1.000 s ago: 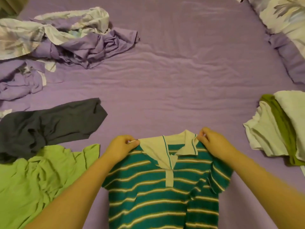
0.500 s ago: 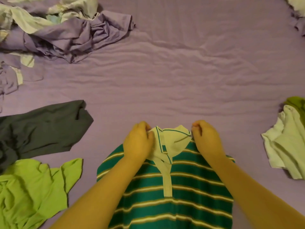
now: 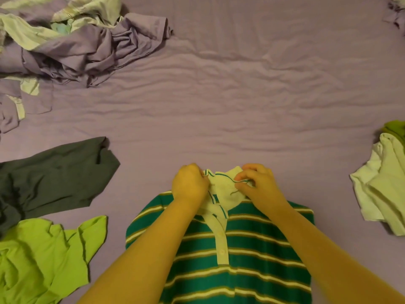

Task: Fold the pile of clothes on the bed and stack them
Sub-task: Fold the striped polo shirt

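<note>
A green polo shirt with cream stripes (image 3: pixel 245 249) lies front-up on the purple bed sheet (image 3: pixel 230 95), its pale collar at the far end. My left hand (image 3: pixel 189 183) grips the left side of the collar. My right hand (image 3: pixel 255 183) pinches the right collar flap between thumb and fingers. A dark grey garment (image 3: pixel 54 178) and a lime green shirt (image 3: pixel 41 257) lie loose at the left. A pale green garment (image 3: pixel 383 189) lies at the right edge.
A crumpled heap of purple and pale bedding (image 3: pixel 76 40) fills the far left corner. More bedding (image 3: pixel 396 16) shows at the far right corner. An olive green cloth (image 3: pixel 394 129) peeks out behind the pale garment.
My hands have moved inward from the shirt's shoulders to the collar and now bunch it between them. The view has shifted down and left.
</note>
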Available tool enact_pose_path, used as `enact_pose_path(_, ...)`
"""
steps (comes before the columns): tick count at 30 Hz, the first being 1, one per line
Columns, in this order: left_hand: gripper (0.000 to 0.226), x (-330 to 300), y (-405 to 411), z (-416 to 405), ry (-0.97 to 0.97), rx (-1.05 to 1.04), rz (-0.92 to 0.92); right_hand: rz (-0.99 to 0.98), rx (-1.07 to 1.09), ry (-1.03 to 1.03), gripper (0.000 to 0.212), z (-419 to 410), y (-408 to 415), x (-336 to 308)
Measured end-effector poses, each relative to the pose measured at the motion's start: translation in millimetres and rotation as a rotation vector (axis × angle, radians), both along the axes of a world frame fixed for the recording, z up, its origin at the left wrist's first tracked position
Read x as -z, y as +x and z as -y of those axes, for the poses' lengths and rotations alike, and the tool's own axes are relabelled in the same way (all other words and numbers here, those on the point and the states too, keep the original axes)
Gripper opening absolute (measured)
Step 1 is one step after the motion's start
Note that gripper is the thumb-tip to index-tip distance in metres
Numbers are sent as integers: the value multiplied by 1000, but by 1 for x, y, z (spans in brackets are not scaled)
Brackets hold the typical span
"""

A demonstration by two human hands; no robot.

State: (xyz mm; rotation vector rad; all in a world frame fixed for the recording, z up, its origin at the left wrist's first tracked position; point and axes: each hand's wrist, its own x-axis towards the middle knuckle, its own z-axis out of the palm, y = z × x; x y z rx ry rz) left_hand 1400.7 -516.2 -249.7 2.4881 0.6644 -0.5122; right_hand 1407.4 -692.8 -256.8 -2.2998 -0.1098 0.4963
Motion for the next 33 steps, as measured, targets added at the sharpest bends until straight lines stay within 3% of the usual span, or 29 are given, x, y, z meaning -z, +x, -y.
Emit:
enact_pose_path(3,7,-10,2,-16,-293,-261,19,10,-108,63,15,21,-6,-8)
enact_pose_path(7,6,-26,2,-33,-807,-818,-62,66,-251,-170,7,44,-18,-4)
enact_pose_path(11,9,-35,-6,-38,-1033,-929,-152,67,-432,-410,21,47,-23,-2)
enact_pose_path(13,10,-36,-10,-40,-1079,-931,-131,123,-424,-408,25,40,-20,-8)
enact_pose_path(17,14,-37,-18,-43,-1112,-812,-53,265,-229,-171,21,8,-3,-26)
enact_pose_path(19,15,-38,-22,-43,-1125,-754,-35,261,-292,-111,26,-16,6,-30)
enact_pose_path(24,21,-40,-25,-48,-1175,-738,9,238,-507,-324,36,-58,12,-13)
enact_pose_path(28,50,-36,-28,-57,-1244,-803,103,213,-532,-482,30,-53,12,-3)
enact_pose_path(30,63,-33,-31,-63,-1181,-740,93,194,-493,-488,30,-48,12,-2)
enact_pose_path(33,74,-30,-35,-66,-848,-488,9,163,-326,-390,28,-47,16,-6)
